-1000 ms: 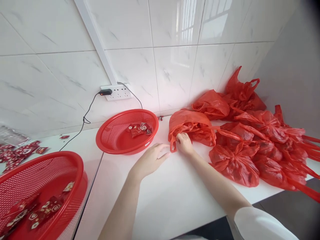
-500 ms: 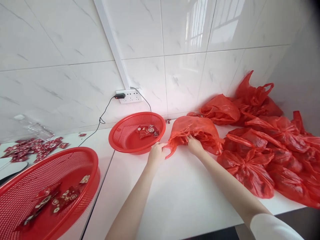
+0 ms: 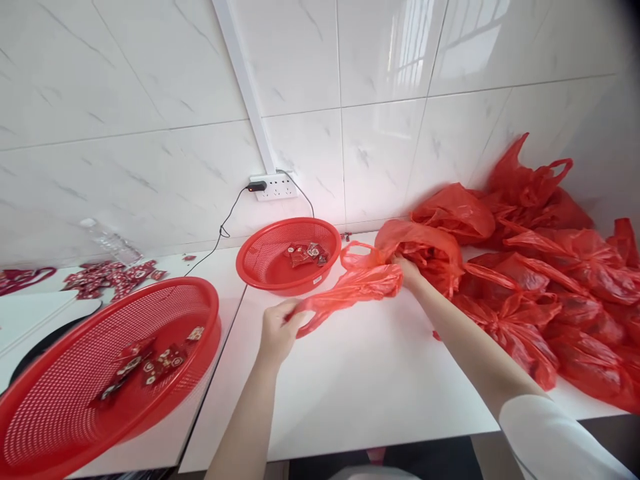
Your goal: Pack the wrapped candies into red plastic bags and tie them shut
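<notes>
One red bag (image 3: 357, 287) is stretching lengthwise from near-left to far-right over the worktop (image 3: 370, 380); the left hand (image 3: 277, 328) is pinching its near handle (image 3: 314, 325) between fingers, and the right hand (image 3: 409, 272), fingers hidden among bundled bags (image 3: 430, 231), is sitting beside its far end.

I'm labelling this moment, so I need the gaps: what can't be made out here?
Right hand, head view: its fingertips are hidden by red plastic at the open bag.
Front tied bag, head view: its contents are hidden by its crumpled plastic.
Bag pile, head view: the right edge cuts it off.
Packets in the near basket, head view: any small print is too small to read.
</notes>
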Action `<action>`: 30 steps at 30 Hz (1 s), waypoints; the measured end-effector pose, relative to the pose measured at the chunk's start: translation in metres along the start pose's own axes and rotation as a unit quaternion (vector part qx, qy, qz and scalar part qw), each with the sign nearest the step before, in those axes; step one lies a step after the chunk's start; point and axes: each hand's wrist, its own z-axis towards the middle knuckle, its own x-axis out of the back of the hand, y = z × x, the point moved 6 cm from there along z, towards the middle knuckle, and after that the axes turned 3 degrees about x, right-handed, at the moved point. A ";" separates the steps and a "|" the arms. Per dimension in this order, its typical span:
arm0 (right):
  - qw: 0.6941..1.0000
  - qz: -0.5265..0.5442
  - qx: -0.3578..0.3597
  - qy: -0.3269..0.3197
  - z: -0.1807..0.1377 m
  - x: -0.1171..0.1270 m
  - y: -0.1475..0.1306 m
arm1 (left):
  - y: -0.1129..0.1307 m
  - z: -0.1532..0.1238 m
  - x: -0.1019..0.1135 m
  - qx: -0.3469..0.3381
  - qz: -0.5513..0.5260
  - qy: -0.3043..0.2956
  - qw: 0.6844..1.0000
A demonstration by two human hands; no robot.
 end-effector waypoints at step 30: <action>0.776 0.538 0.225 -0.241 -0.098 0.000 -0.156 | 0.009 -0.077 -0.035 0.000 -0.028 -0.403 0.915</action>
